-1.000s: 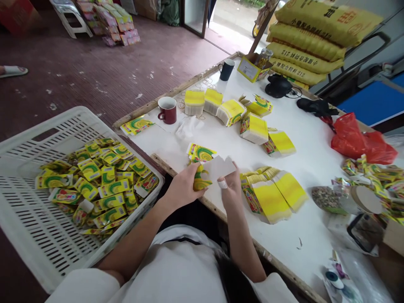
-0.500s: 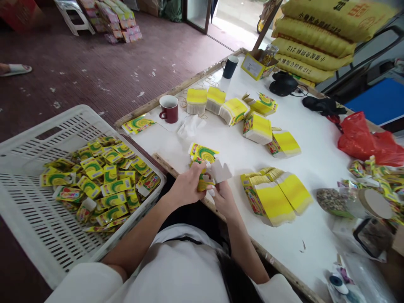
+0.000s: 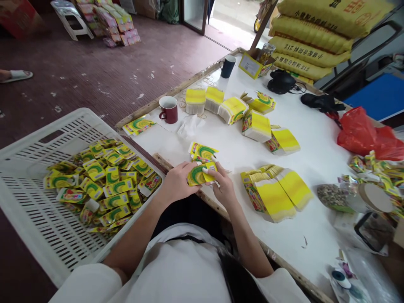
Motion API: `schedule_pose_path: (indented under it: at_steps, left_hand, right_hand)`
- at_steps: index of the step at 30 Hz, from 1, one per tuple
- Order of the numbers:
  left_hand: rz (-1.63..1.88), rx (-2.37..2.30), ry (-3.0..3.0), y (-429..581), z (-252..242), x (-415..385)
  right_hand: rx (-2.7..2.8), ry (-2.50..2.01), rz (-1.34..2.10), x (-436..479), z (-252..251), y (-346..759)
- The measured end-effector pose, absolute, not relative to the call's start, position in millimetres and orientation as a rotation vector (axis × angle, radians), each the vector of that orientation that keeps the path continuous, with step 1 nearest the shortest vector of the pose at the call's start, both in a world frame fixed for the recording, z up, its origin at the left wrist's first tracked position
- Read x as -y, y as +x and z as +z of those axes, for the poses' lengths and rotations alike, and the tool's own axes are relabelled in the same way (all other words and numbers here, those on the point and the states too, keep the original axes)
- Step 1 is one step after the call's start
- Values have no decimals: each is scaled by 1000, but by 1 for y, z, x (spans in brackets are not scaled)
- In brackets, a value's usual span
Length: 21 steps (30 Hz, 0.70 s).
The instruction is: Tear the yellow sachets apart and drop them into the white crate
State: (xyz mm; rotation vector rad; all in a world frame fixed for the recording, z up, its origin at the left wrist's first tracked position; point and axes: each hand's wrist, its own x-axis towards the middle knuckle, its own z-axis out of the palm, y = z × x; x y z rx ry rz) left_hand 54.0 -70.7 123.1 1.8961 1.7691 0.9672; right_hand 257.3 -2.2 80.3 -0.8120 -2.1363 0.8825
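Both hands meet at the near edge of the white table. My left hand and my right hand are closed together on one small yellow-and-green packet, folded flat between the fingers. A few like packets lie just beyond it on the table. To the right of my right hand lies a fanned stack of flat yellow packet blanks. On my left stands a white slatted crate holding several finished packets.
Bundled yellow stacks lie mid-table, with a red mug and a dark mug behind. A red plastic bag, loose packets and a jar crowd the right. Yellow sacks are piled behind the table.
The white flap that stood open above the packet has been folded down; the packet now lies closed between both hands, which have drawn closer together.
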Motion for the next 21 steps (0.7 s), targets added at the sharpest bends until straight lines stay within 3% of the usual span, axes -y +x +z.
schedule_pose_path:
  at_steps: [10, 13, 17, 21]
  left_hand:
    - [1107, -1727, 1832, 57, 124, 70]
    - [1446, -1644, 1482, 60, 111, 78]
    - [2043, -1337, 686, 65, 87, 91]
    - [1954, -1133, 220, 85, 76, 101]
  right_hand:
    - [1874, -808, 1261, 9, 92, 245]
    - [1762, -799, 1357, 8, 86, 240]
    - [1838, -1123, 982, -19, 81, 242]
    - [2086, -1437, 515, -39, 71, 234]
